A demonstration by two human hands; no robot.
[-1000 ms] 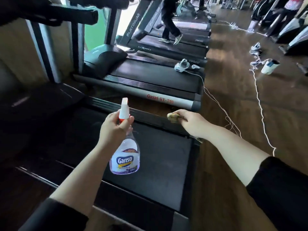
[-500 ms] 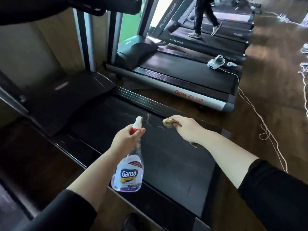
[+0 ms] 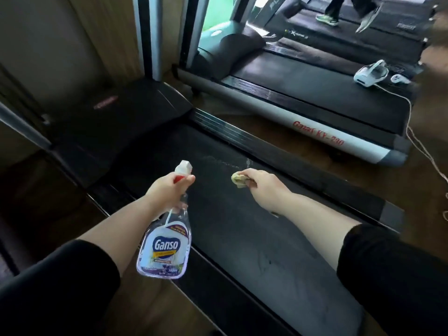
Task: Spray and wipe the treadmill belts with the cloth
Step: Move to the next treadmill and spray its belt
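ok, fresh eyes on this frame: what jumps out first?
The Ganso spray bottle at centre, gripped by the left hand over the treadmill belt. Right of it, the right hand pinches a balled yellowish cloth by a spray streak. A white device lies on the next treadmill.

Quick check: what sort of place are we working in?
Probably a gym: the near black treadmill belt, a grey treadmill beside it, and a person's feet on a third treadmill behind.

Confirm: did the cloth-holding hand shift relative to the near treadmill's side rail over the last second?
Yes. The right hand with the cloth moved off the side rail, leftward over the belt.
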